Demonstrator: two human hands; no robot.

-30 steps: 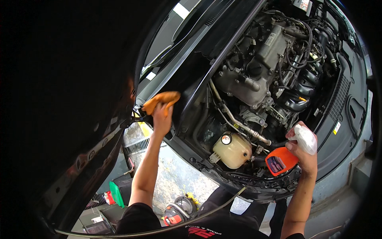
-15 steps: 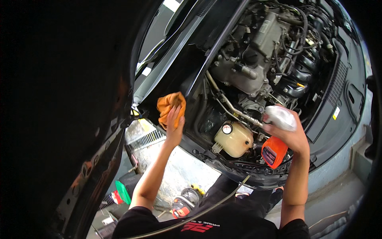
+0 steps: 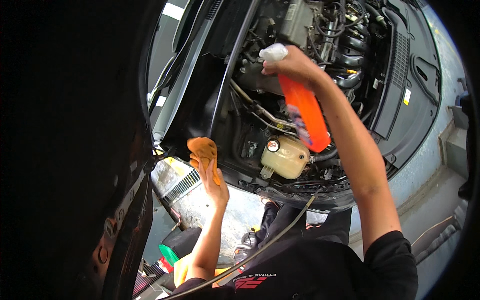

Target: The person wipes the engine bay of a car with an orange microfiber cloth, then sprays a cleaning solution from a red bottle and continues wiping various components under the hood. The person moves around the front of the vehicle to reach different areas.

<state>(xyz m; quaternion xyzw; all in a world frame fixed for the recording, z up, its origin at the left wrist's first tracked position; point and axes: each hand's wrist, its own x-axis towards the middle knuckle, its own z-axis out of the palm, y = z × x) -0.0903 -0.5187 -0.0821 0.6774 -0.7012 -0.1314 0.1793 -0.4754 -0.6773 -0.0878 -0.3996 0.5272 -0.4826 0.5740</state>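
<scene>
My left hand (image 3: 213, 184) grips a crumpled orange cloth (image 3: 202, 150) above the near left edge of the engine bay. In my right hand (image 3: 296, 66) is an orange spray bottle (image 3: 306, 112) with a white trigger head (image 3: 273, 52), held by its neck and tilted over the engine. The head points left, toward the black panel (image 3: 205, 80) along the bay's side. Below the bottle sits a cream coolant reservoir (image 3: 286, 162) with a round labelled cap. The grey engine cover (image 3: 296, 22) lies beyond my right hand, which hides part of the engine.
The raised black hood (image 3: 75, 125) fills the left side. A thin hose (image 3: 280, 240) crosses in front of my body. Black ribbed intake parts (image 3: 350, 60) and a plastic cowl (image 3: 400, 60) lie at the right. Concrete steps (image 3: 450, 135) stand at the far right.
My right hand has swung up and left with the spray bottle, now over the engine. My left hand and the cloth have come slightly nearer. The whole view has shifted.
</scene>
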